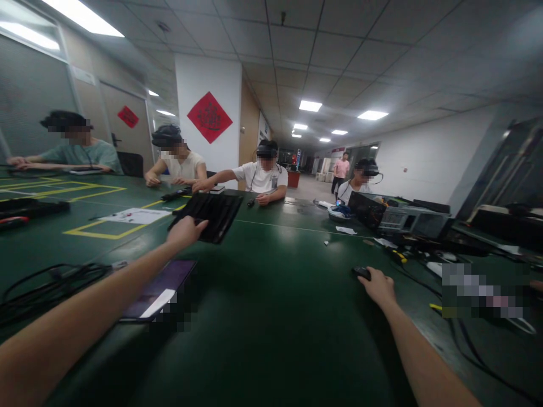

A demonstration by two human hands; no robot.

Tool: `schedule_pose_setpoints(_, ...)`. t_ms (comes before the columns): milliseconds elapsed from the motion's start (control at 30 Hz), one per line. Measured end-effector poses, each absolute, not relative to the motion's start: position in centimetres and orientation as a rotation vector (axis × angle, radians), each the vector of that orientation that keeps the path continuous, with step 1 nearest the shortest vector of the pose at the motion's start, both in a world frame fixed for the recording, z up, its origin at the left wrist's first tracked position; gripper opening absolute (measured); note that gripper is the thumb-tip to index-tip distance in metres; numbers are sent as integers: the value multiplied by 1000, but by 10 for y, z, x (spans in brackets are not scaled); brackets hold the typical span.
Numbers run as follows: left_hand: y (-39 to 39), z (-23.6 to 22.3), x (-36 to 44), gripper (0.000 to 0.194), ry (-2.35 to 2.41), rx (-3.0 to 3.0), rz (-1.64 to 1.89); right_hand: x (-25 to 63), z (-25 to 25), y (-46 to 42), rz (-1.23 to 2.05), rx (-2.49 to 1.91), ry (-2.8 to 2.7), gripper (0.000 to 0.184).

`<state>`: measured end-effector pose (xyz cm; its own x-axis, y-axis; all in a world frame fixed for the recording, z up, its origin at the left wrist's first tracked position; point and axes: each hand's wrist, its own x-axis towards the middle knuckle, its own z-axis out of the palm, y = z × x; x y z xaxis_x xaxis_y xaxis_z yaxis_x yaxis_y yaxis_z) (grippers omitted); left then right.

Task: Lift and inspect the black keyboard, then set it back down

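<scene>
My left hand [186, 233] grips the near left edge of a black flat tray-like piece with raised ridges [218, 217]; its exact kind is unclear. The piece is tilted above the green table. Behind its far left corner, a co-worker's hand [204, 184] reaches out; I cannot tell whether it touches the piece. Below my left forearm lies a tablet-like device [169, 282] with a lit purple and white screen. Over on the right, my right hand [379, 285] rests on the table, its fingers closed around a black computer mouse [362, 273].
Black cables [55, 285] lie coiled at left. Yellow tape marks [93, 234] frame a white sheet [136, 215]. An opened computer case [407, 217], more cables and small tools crowd the right side. Several people wearing headsets sit across the table [288, 328].
</scene>
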<state>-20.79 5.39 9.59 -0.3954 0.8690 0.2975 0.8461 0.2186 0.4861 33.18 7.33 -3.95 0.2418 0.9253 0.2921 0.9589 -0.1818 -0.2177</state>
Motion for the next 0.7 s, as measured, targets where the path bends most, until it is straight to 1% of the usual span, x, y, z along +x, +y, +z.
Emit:
schedule_pose_setpoints(100,49,88,-134,38,2177,1870,1003,335,-42,75,-128,-2171,-1751,46)
schedule_pose_setpoints(133,44,81,-109,36,2043,1932,1090,336,-44,76,-119,-2173,-1753,47)
schedule_pose_setpoints(200,33,61,-64,34,1758,2060,1164,339,-46,79,-97,-2176,-1754,49)
schedule_pose_setpoints(300,19,26,-18,33,1444,2165,1143,341,-48,80,-64,-2164,-1744,50)
schedule_pose_setpoints(400,16,2,-2,36,1289,2221,1041,341,-45,79,-40,-2140,-1725,49)
schedule_pose_setpoints(467,17,-5,-1,38,1239,2246,991,336,-40,76,-9,-2102,-1718,47)
schedule_pose_setpoints(533,18,-6,-3,39,1211,2259,973,325,-33,72,88,-2010,-1718,46)
schedule_pose_setpoints(600,17,-4,-4,41,1205,2255,963,306,-23,64,291,-1824,-1727,45)
schedule_pose_setpoints(700,16,-3,-3,40,1189,2245,949,265,-6,47,659,-1393,-1800,46)
